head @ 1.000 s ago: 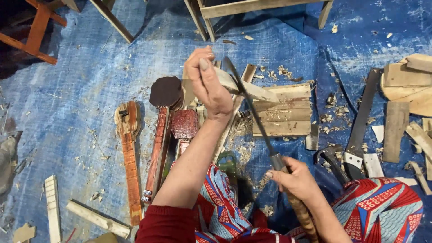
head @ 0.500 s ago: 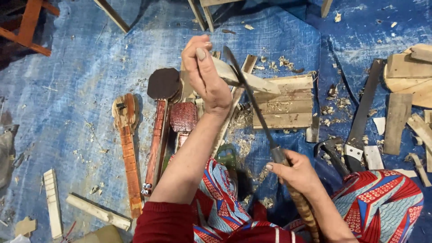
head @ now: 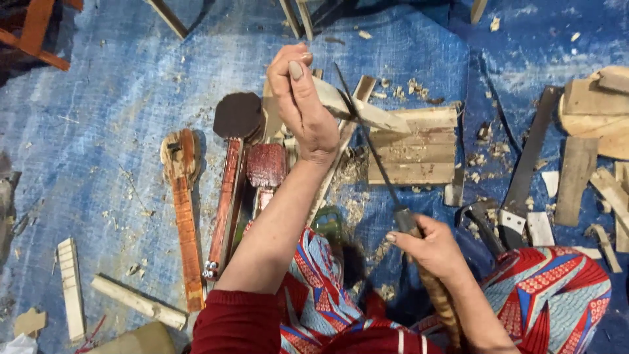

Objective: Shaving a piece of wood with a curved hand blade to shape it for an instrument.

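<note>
My left hand (head: 303, 105) grips a pale wooden stick (head: 367, 113) and holds it tilted above a blue tarp (head: 118, 118). My right hand (head: 429, 246) is closed on the striped wooden handle of a long thin blade (head: 370, 147). The blade's upper part lies against the stick close to my left fingers. Under the stick sits a slatted wooden block (head: 416, 154) with shavings around it.
Left of my arm lie narrow carved instrument-like pieces: an orange one (head: 185, 210), a dark round-headed one (head: 234, 151), a red one (head: 265, 167). A saw (head: 524, 177) and wood offcuts (head: 593, 124) lie right. Loose slats (head: 71, 288) rest lower left. Patterned cloth covers my knees.
The view has shifted slightly. The blade has slid along the stick, and my left hand has turned the stick a little. Both grips are unchanged.
</note>
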